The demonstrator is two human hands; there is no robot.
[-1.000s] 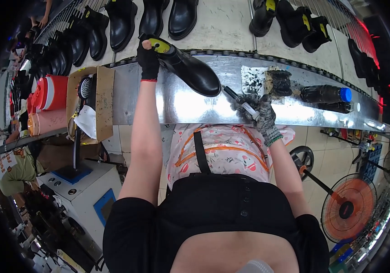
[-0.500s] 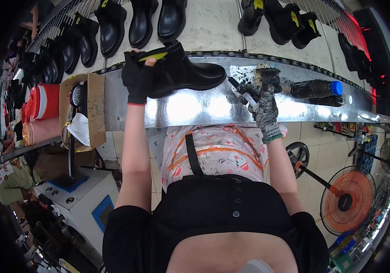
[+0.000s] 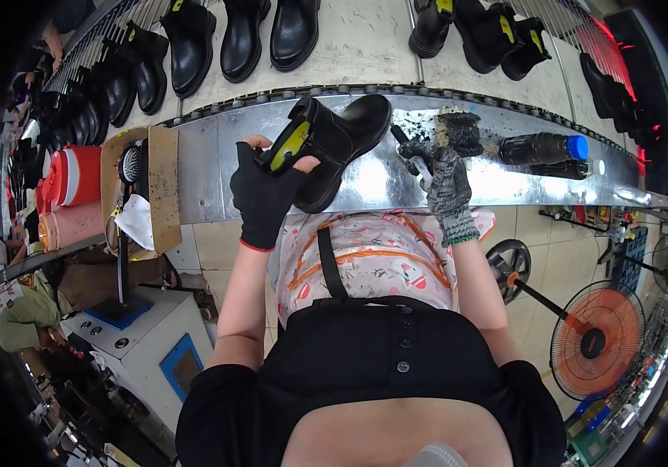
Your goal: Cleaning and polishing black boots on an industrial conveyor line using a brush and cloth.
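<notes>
My left hand (image 3: 268, 187), in a black glove with bare fingertips, grips a black ankle boot (image 3: 342, 136) by its collar. The boot is tilted, its toe pointing away and to the right, and its yellow inside shows at the opening. In my right hand (image 3: 449, 183), under a grey knitted glove stained black, is a slim tool with a white handle and a dark tip (image 3: 399, 135); its exact kind is unclear. That tip is close to the boot's toe, with a gap between them. Just beyond my right hand lies a blackened, sponge-like block (image 3: 459, 131) on the metal ledge (image 3: 209, 175).
A dark bottle with a blue cap (image 3: 540, 149) lies on the ledge at right. Several black boots (image 3: 242, 39) stand on the conveyor (image 3: 365, 47) beyond its chain edge. At left are a cardboard box (image 3: 164, 187) and a red jug (image 3: 81, 177). A floor fan (image 3: 595, 342) stands right.
My left hand has moved right and nearer to me, turning the boot so its toe swings up and away. My right hand has shifted only slightly, still holding the tool.
</notes>
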